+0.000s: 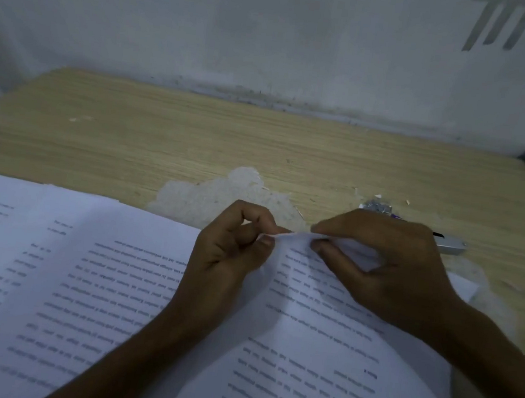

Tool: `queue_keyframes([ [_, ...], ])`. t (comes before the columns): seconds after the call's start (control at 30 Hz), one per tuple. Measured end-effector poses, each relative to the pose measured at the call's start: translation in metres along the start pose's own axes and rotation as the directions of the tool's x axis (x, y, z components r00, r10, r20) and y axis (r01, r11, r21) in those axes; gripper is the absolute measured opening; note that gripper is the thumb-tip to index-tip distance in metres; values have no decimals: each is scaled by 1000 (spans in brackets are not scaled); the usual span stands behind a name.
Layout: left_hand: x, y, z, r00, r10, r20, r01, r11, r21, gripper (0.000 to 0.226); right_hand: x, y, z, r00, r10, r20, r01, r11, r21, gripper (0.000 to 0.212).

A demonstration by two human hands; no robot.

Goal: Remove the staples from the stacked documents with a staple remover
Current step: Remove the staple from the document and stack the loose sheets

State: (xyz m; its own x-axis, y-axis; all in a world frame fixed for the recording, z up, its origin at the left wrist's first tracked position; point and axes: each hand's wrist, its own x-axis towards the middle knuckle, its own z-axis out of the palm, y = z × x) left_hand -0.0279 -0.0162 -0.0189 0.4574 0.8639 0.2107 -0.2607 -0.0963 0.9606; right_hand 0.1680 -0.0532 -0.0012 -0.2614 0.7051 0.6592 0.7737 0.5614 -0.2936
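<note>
The stacked documents are being borne on the wooden desk, nearest the camera. Their far corner is being pinched and held raised by the left hand and the right hand. Just beyond that corner, a silver tool is being partly hidden by the right hand, with loose staples beside it.

On the wooden counter, the left grip and right grip each pinch the raised top corner of a printed sheet lying over other papers, with loose staples just beyond.
</note>
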Motion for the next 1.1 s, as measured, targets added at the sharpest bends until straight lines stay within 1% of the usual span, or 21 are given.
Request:
queue_keyframes([
  [0.07, -1, 3, 1, 996, -58, -61, 59, 998, 15, 12, 5, -2, -3, 989, 143, 31, -145, 984, 102, 26],
  [0.13, -1, 6, 3, 987, -111, -119, 113, 994, 9, 16, 9, -4, -4, 963, 262, 64, -270, 939, 211, 24],
  [0.17, 0, 7, 4, 982, -133, -134, 134, 991, 0, 19, 11, -5, -4, 953, 293, 81, -304, 923, 237, 22],
  [0.23, -1, 9, 5, 976, -158, -147, 159, 987, -4, 22, 14, -5, -2, 941, 318, 113, -336, 913, 232, 17],
  [0.37, 0, 10, 5, 969, -182, -165, 193, 980, 53, 15, 16, -6, 3, 913, 375, 158, -404, 881, 246, 16],
  [0.53, 1, 7, 5, 964, -179, -195, 199, 976, 88, 15, 17, -7, 8, 906, 385, 176, -416, 885, 209, 14],
  [0.67, 1, 5, 5, 967, -171, -187, 190, 977, 93, 15, 21, -8, 11, 911, 371, 179, -399, 902, 164, 13],
  [0.9, 1, 6, 6, 985, -103, -139, 120, 986, 115, 18, 27, -14, 19, 939, 318, 128, -335, 932, 142, 12],
  [1.1, 2, 4, 6, 990, -37, -136, 58, 986, 156, 22, 28, -17, 22, 951, 303, 67, -310, 943, 123, 10],
])
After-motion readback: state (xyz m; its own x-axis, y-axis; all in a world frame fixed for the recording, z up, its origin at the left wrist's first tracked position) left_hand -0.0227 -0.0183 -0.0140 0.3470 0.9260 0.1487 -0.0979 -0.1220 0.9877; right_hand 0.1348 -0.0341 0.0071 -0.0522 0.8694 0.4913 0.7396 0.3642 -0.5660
